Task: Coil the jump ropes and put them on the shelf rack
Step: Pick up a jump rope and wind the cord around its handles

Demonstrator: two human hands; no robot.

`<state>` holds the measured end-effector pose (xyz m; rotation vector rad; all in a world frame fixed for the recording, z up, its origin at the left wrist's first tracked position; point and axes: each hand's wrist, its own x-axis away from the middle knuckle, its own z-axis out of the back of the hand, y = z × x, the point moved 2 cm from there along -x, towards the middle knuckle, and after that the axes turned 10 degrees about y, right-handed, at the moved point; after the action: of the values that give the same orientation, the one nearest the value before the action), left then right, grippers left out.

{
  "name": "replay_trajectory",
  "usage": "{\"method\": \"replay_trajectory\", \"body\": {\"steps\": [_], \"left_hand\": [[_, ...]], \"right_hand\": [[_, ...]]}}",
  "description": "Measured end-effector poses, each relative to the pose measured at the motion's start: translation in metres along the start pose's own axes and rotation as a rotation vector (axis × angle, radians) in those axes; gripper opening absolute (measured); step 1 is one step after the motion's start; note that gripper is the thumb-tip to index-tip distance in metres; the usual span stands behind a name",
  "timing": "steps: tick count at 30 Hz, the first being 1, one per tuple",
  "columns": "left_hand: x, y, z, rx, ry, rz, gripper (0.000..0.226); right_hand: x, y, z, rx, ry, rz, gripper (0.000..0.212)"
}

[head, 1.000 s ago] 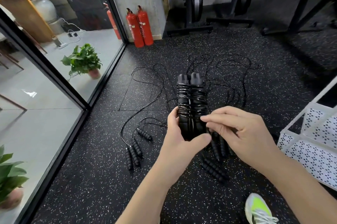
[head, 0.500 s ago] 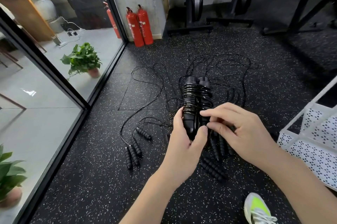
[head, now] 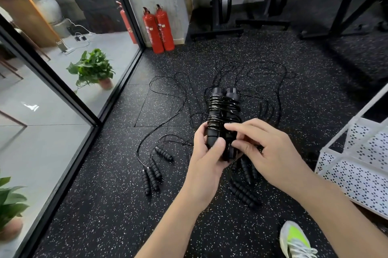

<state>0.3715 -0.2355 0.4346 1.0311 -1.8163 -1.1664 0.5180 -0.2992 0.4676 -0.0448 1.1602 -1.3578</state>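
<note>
My left hand (head: pixel 206 155) grips a coiled jump rope (head: pixel 222 108): two black handles held side by side, upright, with black cord wound round them. My right hand (head: pixel 266 148) pinches the cord at the lower part of the bundle, thumb and fingers curled against it. Several loose jump ropes (head: pixel 168 110) lie tangled on the speckled black floor beyond, their ribbed black handles (head: pixel 153 171) lying to the left and below my hands. The white perforated shelf rack (head: pixel 357 165) stands at the right edge.
A glass wall with a black frame (head: pixel 69 98) runs along the left, potted plants behind it. Two red fire extinguishers (head: pixel 158 28) stand by the pillar. Black gym equipment frames (head: pixel 218 5) line the back. A white and green shoe (head: pixel 296 241) shows at the bottom right.
The bundle has come lower and slightly right in my hands. My right hand's fingers have curled in closer on the cord near the bundle's lower part.
</note>
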Motion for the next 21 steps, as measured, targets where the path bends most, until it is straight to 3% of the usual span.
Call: {"method": "replay_trajectory", "body": {"steps": [5, 11, 17, 21], "left_hand": [[-0.002, 0.004, -0.003, 0.131, -0.066, 0.052, 0.051], [-0.008, 0.002, -0.001, 0.035, -0.025, 0.023, 0.051], [-0.009, -0.006, 0.001, -0.041, 0.043, -0.007, 0.058], [-0.009, -0.007, 0.003, -0.034, -0.026, -0.004, 0.068]], "right_hand": [[-0.002, -0.003, -0.003, -0.005, 0.003, -0.056, 0.037], [0.001, -0.006, -0.008, 0.076, -0.021, -0.093, 0.044], [0.001, -0.008, -0.007, 0.142, -0.021, -0.039, 0.033], [0.002, -0.007, -0.009, 0.112, 0.001, -0.073, 0.026]]}}
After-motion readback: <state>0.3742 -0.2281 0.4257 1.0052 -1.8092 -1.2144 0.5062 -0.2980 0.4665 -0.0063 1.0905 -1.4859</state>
